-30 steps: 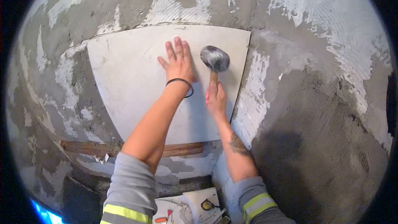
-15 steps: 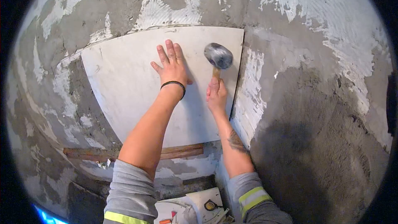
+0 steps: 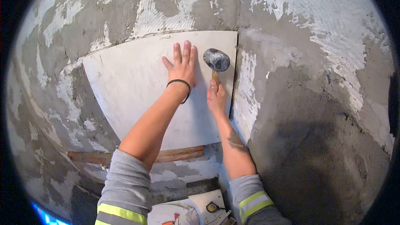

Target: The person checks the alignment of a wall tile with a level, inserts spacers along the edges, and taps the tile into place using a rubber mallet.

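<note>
A large white tile (image 3: 133,87) stands against the rough wall, its right edge at the corner. My left hand (image 3: 181,64) lies flat on the upper part of it, fingers spread and pointing up. To the right, my right hand (image 3: 217,97) is wrapped round the wooden handle of a rubber mallet (image 3: 216,60). The mallet's dark, white-smudged head overlaps the tile's upper right part in this view. Beneath the tile's lower edge runs a wooden strip (image 3: 179,154).
Grey walls with patches of ridged white adhesive (image 3: 287,0) surround the tile and meet in a corner on its right. Below, a white surface (image 3: 166,212) holds a tape measure (image 3: 212,206) and small red pieces (image 3: 168,223).
My left hand has slid right across the tile, closer to the mallet. The mallet head, blurred before, now shows sharply and sits slightly lower. The view has shifted a little.
</note>
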### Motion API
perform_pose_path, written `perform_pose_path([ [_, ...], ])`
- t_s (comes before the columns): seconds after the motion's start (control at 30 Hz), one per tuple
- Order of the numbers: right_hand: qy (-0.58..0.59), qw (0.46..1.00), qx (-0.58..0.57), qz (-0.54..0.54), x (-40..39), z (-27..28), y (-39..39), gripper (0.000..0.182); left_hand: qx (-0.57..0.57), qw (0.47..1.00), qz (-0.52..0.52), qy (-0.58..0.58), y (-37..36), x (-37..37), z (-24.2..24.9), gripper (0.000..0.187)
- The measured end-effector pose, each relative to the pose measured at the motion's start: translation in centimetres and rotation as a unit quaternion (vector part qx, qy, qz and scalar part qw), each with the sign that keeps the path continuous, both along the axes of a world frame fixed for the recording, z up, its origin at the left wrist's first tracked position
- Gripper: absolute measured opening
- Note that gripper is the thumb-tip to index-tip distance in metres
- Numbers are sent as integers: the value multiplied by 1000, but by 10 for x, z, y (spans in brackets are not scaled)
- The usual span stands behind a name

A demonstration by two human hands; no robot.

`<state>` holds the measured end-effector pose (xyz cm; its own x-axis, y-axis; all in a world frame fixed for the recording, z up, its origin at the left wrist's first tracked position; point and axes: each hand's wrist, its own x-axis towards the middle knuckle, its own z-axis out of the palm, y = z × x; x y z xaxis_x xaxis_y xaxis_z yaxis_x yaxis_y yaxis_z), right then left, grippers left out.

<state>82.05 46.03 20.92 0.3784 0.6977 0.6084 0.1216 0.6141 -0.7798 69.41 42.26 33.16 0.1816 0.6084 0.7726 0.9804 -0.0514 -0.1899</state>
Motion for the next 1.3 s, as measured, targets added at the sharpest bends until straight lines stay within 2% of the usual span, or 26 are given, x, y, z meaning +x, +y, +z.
perform_pose_path([
  [0.07,18,1000,4,15,-5,10,-27,48,-73,997,-7,29,-14,4,11,85],
  [0.17,32,999,1,30,0,14,-19,47,-44,999,-3,16,-7,7,6,89],
  [0.33,24,999,10,31,5,9,-11,48,-69,997,10,24,-11,9,9,86],
  [0.4,47,995,87,27,1,6,-12,50,-71,997,18,25,-3,8,5,86],
  [0.5,19,1000,17,14,9,13,-5,49,-16,1000,4,26,1,6,-1,86],
  [0.6,48,995,87,28,0,15,-26,49,-36,999,8,19,-4,7,8,87],
  [0.7,19,1000,15,17,5,17,-8,50,-66,998,-2,19,-13,8,7,86],
  [0.83,49,996,63,34,4,16,-11,50,-49,999,3,18,-8,7,8,86],
  [0.93,1,999,38,36,11,22,-1,48,-59,998,2,19,-8,11,7,85],
  [0.97,-70,989,92,-91,15,26,2,49,-64,998,5,17,-7,9,8,84],
  [1.0,-74,990,73,-91,14,23,-1,51,-2,1000,-29,10,8,3,-1,84],
  [1.03,-78,991,54,-90,13,21,-4,53,25,998,-60,15,15,-6,-5,95],
  [1.1,-90,991,44,-92,6,30,-25,54,-43,995,-56,-75,-3,-34,-4,136],
  [1.13,-58,996,16,-62,-3,31,-32,53,-42,995,-42,-81,-12,-62,-2,136],
  [1.2,-69,997,32,-23,-34,21,-47,52,-82,985,17,-149,-27,-121,3,149],
  [1.23,-73,996,43,4,-52,20,-50,51,-76,985,22,-153,-29,-134,3,149],
  [1.3,-105,992,42,52,-98,31,-62,50,-52,955,34,-291,-30,-157,-4,153],
])
